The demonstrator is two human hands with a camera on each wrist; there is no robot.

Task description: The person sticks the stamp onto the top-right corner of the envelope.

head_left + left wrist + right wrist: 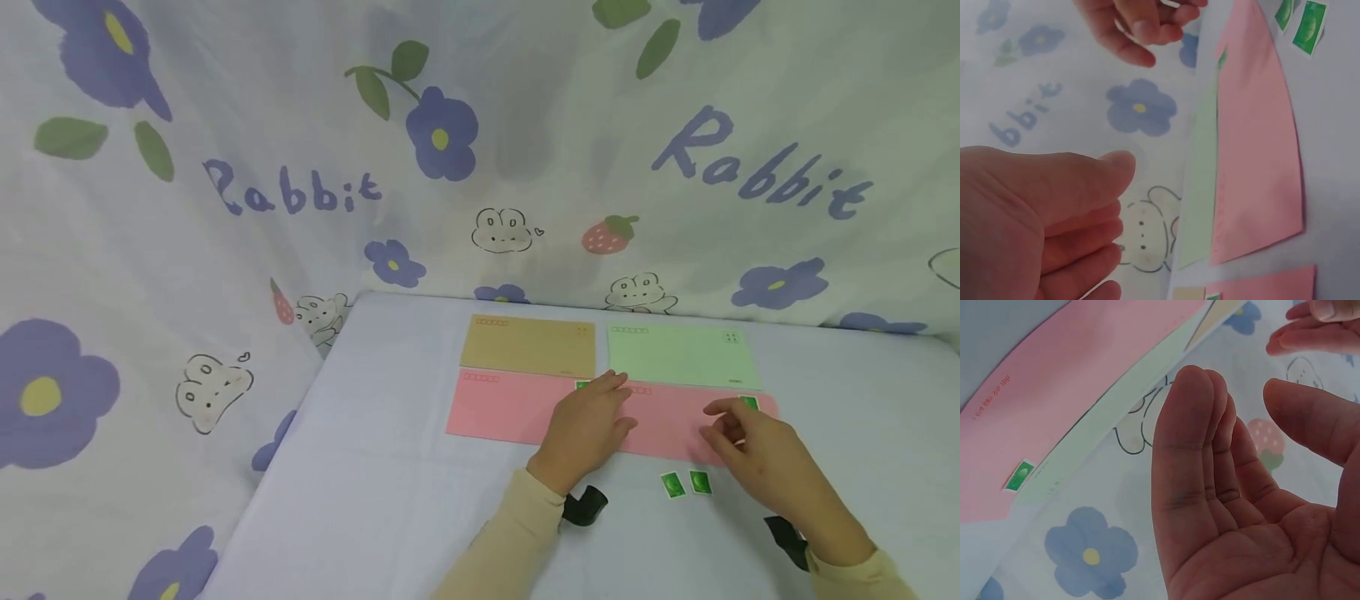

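Observation:
My left hand point(587, 433) hovers over the seam between two pink envelopes, its fingers relaxed and holding nothing. The left pink envelope point(498, 408) has a green stamp point(582, 385) at its upper right corner, partly hidden by that hand. On the right pink envelope point(660, 421), another green stamp point(1020, 475) lies at the upper right corner. Close by, my right hand point(765, 450) is above that envelope's right end, fingers loosely bent, palm bare in the right wrist view. Two loose green stamps, one point(672, 485) beside the other point(701, 482), lie on the table in front.
Behind the pink envelopes lie a brown envelope point(528, 346) and a light green envelope point(682, 357), both with bare stamp corners. A white cloth covers the table point(360, 467). A curtain point(540, 150) printed with flowers and rabbits hangs behind and along the left.

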